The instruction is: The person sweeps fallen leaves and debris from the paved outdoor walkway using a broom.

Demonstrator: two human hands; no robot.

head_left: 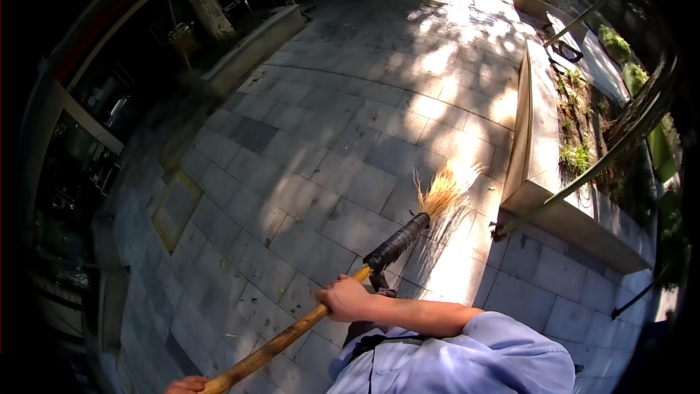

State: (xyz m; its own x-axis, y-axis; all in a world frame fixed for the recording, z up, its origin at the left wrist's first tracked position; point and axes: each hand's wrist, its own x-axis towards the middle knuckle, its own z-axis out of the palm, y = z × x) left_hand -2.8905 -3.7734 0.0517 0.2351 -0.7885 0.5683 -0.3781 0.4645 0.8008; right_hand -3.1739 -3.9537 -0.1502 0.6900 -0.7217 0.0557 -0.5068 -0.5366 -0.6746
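A broom with a wooden handle [273, 350] slants across the lower part of the head view. My right hand [346, 298] is closed around the handle just below its dark wrapped neck [397, 241]. At the bottom left edge, my left hand [187, 385] grips the handle's other end and is partly cut off by the frame. The straw bristles [441, 193] point away from me, over sunlit paving. Whether they touch the ground I cannot tell.
Grey paving slabs [313, 168] stretch ahead, with scattered small leaves and patches of sun. On the right stands a raised stone planter [539, 124] with a slanting pole [576, 182]. A low wall [255, 47] and a dark shopfront line the left. A yellow-edged ground cover [177, 208] lies nearby.
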